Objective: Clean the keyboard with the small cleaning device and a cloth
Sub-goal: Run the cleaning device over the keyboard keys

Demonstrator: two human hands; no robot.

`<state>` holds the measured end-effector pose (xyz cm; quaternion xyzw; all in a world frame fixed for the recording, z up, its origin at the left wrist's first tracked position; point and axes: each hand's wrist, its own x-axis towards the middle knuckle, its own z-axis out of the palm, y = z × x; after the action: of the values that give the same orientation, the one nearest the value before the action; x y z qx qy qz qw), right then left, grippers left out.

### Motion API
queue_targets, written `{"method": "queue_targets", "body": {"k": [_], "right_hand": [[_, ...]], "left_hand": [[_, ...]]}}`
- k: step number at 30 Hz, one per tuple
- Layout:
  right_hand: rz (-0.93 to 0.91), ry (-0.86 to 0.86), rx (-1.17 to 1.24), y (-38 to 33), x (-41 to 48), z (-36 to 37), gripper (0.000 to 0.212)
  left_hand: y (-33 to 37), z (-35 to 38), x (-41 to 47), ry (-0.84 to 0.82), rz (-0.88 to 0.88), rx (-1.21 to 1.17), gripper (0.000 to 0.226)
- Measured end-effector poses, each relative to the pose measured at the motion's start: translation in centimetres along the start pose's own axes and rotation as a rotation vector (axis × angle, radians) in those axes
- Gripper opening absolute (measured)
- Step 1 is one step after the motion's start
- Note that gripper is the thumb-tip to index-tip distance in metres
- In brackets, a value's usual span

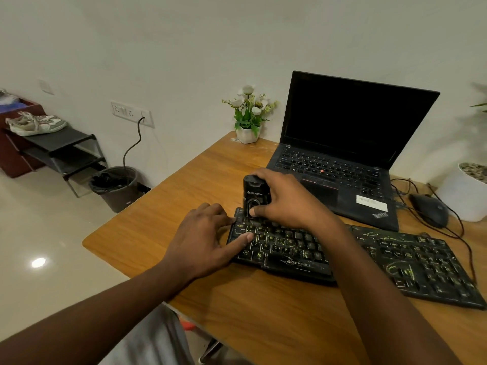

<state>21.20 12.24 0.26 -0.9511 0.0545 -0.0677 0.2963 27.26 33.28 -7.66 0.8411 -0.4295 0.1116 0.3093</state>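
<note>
While the wooden desk fills the lower right of the view, its biggest load is the open black laptop at the back, screen dark, lid tilted back near the wall. In front of the laptop lies the black keyboard, long and set at a slant across the desk, its keycaps marked in yellow-green and its front edge bearing a white brand name. A white planter stands at the right edge of the desk, and a black bin stands on the floor off the desk's left side, beside a low dark shoe rack.

The left hand rests flat at the keyboard's left end, fingers loosely spread and holding nothing, the thumb lying on the keys and the fingertips touching the far left corner. The right hand grips the small cleaning device, a black upright block stood on the top-left rows of the keyboard; the fingers wrap its far side and the thumb presses its near face low down.

A black mouse sits right of the laptop, its cable looping across the desk. A small white pot of white flowers stands at the desk's back corner, left of the laptop.
</note>
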Motion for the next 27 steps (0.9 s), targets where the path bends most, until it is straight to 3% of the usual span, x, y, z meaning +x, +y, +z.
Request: {"method": "queue_targets", "body": {"k": [10,19,24,27], "right_hand": [[0.024,-0.107,0.002,0.8,-0.7,-2.2,0.062],[-0.084,-0.028,-0.005,-0.9,0.1,0.9,0.054],[-0.028,0.028,-0.082,0.0,0.1,0.4,0.064],[-0.066,-0.045,-0.003,-0.1,0.1,0.4,0.058]], "left_hand": [[0.1,-0.1,0.0,0.004,0.002,0.004,0.051],[-0.1,0.1,0.0,0.001,0.011,-0.015,0.047],[-0.1,0.2,0.0,0.010,0.001,-0.035,0.047],[-0.2,0.2,0.0,0.002,0.003,-0.030,0.046]]}}
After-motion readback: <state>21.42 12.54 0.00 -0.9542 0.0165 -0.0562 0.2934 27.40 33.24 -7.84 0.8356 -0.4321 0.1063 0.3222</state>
